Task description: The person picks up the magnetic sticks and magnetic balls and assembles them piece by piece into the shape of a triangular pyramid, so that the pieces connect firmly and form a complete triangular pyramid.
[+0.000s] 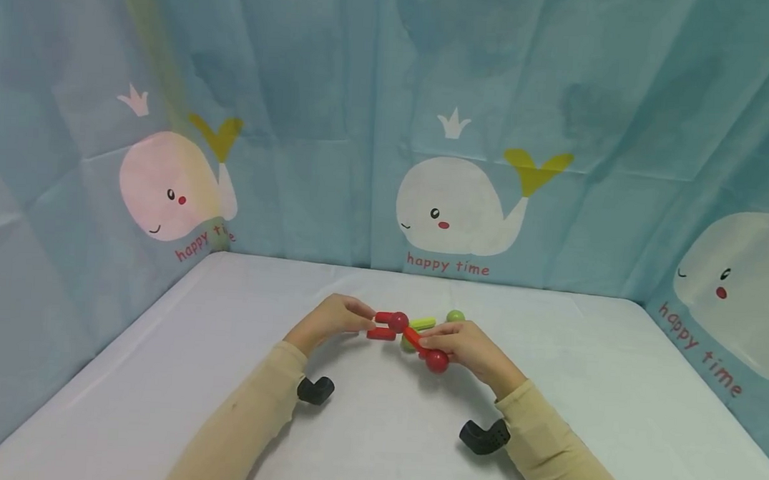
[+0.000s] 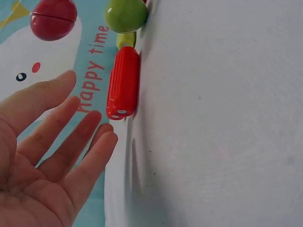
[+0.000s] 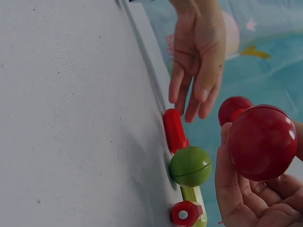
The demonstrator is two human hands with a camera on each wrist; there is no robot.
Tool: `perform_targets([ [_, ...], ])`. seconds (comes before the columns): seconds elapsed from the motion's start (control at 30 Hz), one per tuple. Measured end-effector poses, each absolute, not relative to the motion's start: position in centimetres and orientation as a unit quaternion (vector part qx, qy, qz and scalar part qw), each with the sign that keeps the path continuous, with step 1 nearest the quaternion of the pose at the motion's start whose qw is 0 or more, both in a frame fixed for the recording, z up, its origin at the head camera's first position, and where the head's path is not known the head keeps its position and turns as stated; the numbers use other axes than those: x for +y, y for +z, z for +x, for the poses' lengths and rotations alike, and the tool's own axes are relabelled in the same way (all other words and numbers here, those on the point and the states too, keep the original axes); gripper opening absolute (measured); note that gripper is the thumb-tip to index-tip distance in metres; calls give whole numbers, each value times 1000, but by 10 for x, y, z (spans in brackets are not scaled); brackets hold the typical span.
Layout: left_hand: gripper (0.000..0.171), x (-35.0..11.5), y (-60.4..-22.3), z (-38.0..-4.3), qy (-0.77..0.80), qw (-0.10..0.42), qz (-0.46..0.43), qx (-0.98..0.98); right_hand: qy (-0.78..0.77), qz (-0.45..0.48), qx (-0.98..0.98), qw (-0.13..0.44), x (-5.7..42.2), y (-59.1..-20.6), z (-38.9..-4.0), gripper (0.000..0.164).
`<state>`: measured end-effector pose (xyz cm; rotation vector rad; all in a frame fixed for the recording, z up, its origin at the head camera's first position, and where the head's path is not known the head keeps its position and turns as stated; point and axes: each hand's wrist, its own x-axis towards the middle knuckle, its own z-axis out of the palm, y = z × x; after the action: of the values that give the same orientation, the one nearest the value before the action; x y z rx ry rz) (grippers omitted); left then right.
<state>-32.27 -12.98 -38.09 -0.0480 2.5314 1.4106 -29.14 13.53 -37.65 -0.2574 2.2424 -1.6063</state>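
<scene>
My right hand [image 1: 466,345] holds a red dumbbell-shaped toy by its handle, fingers and thumb around the middle. Its near red ball [image 3: 262,143] has a seam, and the far red ball [image 1: 399,322] points toward the left hand. My left hand [image 2: 61,151] has its fingers spread and relaxed, holding nothing. Just past its fingertips lies a red handle [image 2: 124,82] with small holes in its end. Beyond it are a green ball [image 3: 190,166] and a yellow-green handle [image 1: 423,323]. A red end piece with a pale centre [image 3: 185,213] shows beside that handle.
Another green ball [image 1: 455,316] sits farther back on the white tabletop [image 1: 363,425]. Behind the table hangs a blue curtain [image 1: 338,123] printed with whales. Black camera mounts [image 1: 316,390] stick out from both sleeves.
</scene>
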Motion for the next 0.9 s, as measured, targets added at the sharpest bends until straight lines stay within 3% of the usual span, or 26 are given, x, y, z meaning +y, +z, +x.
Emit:
perform_targets([
  [0.27, 21, -119, -385, -329, 446, 137, -35, 884, -578, -79, 791, 185, 135, -376, -291, 35],
  [0.9, 10, -111, -386, -328, 389, 118, -29, 913, -586, -80, 786, 183, 137, -375, -292, 34],
])
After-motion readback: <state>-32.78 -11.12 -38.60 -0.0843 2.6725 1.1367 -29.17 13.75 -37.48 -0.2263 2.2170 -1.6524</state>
